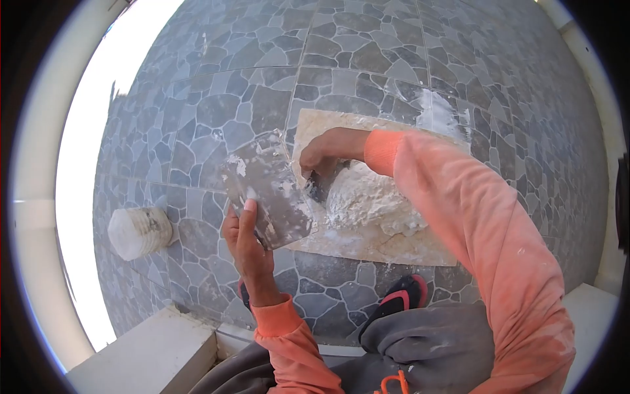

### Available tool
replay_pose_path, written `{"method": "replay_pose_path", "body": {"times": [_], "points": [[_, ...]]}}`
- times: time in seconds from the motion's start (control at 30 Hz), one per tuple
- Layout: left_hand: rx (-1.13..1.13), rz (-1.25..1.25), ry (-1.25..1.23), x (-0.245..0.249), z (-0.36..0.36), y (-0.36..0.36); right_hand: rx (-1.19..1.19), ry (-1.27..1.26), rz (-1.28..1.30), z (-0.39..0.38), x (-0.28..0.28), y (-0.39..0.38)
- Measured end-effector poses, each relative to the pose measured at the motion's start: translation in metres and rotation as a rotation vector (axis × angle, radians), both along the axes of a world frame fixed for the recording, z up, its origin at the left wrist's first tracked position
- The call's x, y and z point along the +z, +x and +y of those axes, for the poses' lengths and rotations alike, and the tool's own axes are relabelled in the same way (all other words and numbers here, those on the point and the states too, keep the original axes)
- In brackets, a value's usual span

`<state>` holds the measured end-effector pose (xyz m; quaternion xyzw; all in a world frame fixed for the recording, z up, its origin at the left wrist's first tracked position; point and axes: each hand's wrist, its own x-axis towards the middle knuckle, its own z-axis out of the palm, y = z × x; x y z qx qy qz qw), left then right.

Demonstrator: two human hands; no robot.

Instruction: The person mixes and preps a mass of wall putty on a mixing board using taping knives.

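Observation:
My left hand [247,240] grips a flat, squarish metal plate [279,197] by its near left edge, thumb on top and fingers underneath. White plaster smears and flecks cover the plate. Over the board, my right hand [321,154] is closed around a scraper [319,186], whose dark blade points down between the plate and the plaster; its handle is hidden by the hand. A heap of wet white plaster [367,200] lies on a pale board [315,125], touching or very near the blade. My right forearm covers part of the heap.
A whitish ribbed bucket [141,233] lies or stands on the stone-patterned tile floor [223,111] at left. White residue [440,115] marks the tiles beyond the board. My sandalled foot [400,295] is close to the board's near edge. A pale block [157,354] sits at lower left.

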<state>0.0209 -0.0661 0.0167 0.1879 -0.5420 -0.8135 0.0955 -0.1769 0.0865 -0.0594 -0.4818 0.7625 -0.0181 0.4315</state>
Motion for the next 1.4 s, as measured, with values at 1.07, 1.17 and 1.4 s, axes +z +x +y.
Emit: {"method": "replay_pose_path", "body": {"times": [1.07,1.17,1.4], "points": [[-0.361,0.125,-0.737,0.021,0.11,-0.014,-0.531,-0.302,0.76,0.229,0.043,0.183],[-0.397,0.163,-0.892,0.02,0.127,-0.004,-0.828,-0.298,0.679,0.226,0.056,0.186],[-0.397,0.288,-0.98,-0.005,0.186,0.025,-1.377,-0.272,0.258,0.207,0.1,0.187]]}}
